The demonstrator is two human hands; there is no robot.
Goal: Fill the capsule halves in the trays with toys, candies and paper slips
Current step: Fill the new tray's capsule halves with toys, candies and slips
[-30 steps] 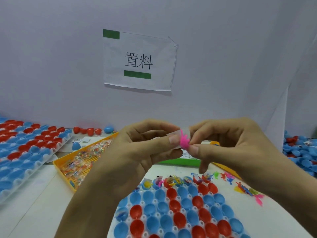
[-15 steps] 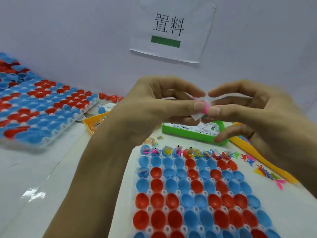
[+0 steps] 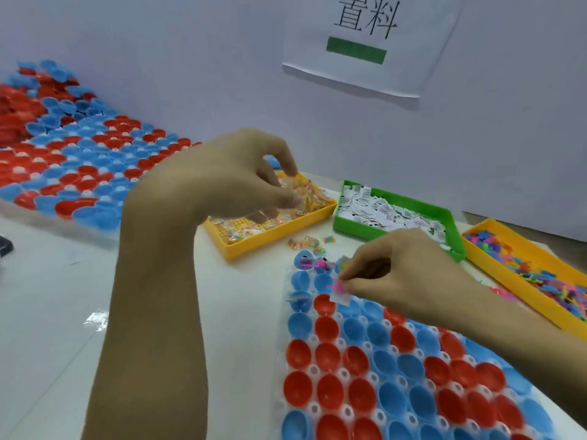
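Observation:
A tray [image 3: 313,373] of red and blue capsule halves lies in front of me; a few halves along its far edge hold toys. My right hand [image 3: 394,274] pinches a pink toy with a white paper slip [image 3: 339,289] just above the tray's second row. My left hand [image 3: 241,176] reaches into the yellow candy tray [image 3: 254,241], its fingertips curled among wrapped candies [image 3: 305,193]; whether it grips one is blurred.
A green tray of paper slips [image 3: 397,211] and a yellow tray of small coloured toys [image 3: 533,271] sit at the back right. A second tray of capsule halves [image 3: 73,173] lies at the left, with loose halves piled behind it. Some candies [image 3: 309,242] lie loose on the table.
My hands have parted. The right one came down to the tray with the pink toy and slip; the left one moved away to the candy tray. The camera tilted down.

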